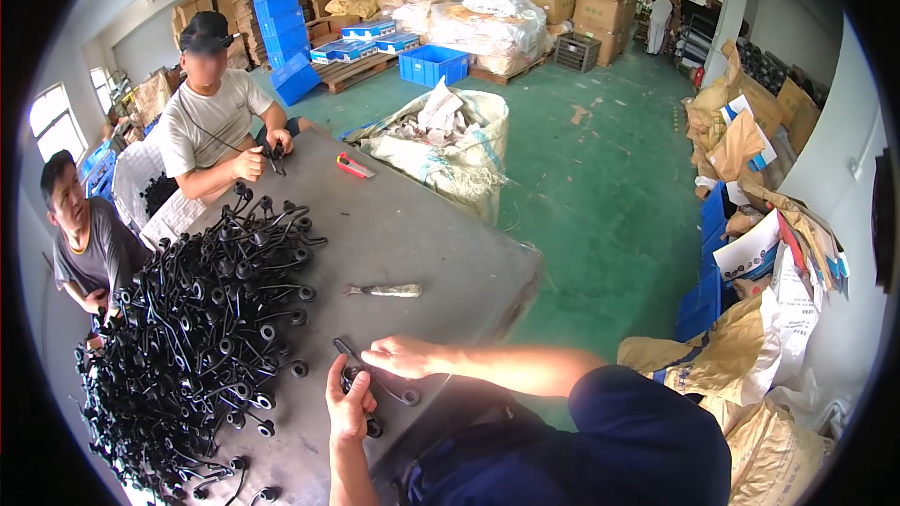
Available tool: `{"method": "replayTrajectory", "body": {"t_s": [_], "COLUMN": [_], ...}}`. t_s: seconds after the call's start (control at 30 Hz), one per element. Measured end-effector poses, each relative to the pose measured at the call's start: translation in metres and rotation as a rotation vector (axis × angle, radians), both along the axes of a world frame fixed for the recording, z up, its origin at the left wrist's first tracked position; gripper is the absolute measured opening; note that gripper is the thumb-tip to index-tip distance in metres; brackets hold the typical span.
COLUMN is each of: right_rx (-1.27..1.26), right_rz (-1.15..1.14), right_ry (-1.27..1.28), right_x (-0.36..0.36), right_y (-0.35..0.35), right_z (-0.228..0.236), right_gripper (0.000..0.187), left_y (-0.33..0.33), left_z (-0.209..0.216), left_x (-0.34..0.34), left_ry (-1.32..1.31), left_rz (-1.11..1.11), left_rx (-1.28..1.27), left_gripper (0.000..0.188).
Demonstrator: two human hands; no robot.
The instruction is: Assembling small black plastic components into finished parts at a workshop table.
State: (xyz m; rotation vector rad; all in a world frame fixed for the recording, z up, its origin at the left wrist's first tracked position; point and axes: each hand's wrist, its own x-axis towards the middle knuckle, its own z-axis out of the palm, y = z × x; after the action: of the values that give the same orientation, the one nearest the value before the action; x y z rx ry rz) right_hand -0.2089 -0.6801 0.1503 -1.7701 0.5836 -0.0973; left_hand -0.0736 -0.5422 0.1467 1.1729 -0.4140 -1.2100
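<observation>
My left hand (pixel 351 401) is closed round a black rubber part (pixel 410 396) with ring-shaped ends, just above the near side of the table. Right beside it, my right hand (pixel 405 356) has its fingers pressed together at the part's upper edge; whatever they pinch is too small to make out. To the left spreads a big heap of similar black rubber parts (pixel 211 319), thin stems with round ends. A tool with a pale wrapped handle (pixel 384 290) lies on the grey table (pixel 422 234) beyond my hands.
Across the table a co-worker in a cap (pixel 211 103) handles a black part, near a red cutter (pixel 354 166). Another person (pixel 94 234) is at the left, behind the heap. A white woven sack (pixel 483 145) of scraps stands against the far edge; sacks and cardboard (pixel 741 337) line the right wall.
</observation>
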Motion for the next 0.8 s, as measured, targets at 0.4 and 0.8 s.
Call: {"method": "replayTrajectory", "body": {"t_s": [0.4, 0.8], "right_rx": [-0.158, 0.016], "right_rz": [-0.017, -0.021], "right_ry": [-0.053, -0.087], "right_x": [-0.004, 0.014], "right_y": [0.008, 0.013], "right_z": [-0.002, -0.012], "right_gripper": [0.042, 0.042], "left_y": [-0.004, 0.001], "left_z": [0.003, 0.005], "left_x": [-0.002, -0.002], "left_ry": [-0.077, -0.266], "left_rz": [-0.017, 0.014], "left_rx": [0.027, 0.116], "left_gripper": [0.062, 0.061]}}
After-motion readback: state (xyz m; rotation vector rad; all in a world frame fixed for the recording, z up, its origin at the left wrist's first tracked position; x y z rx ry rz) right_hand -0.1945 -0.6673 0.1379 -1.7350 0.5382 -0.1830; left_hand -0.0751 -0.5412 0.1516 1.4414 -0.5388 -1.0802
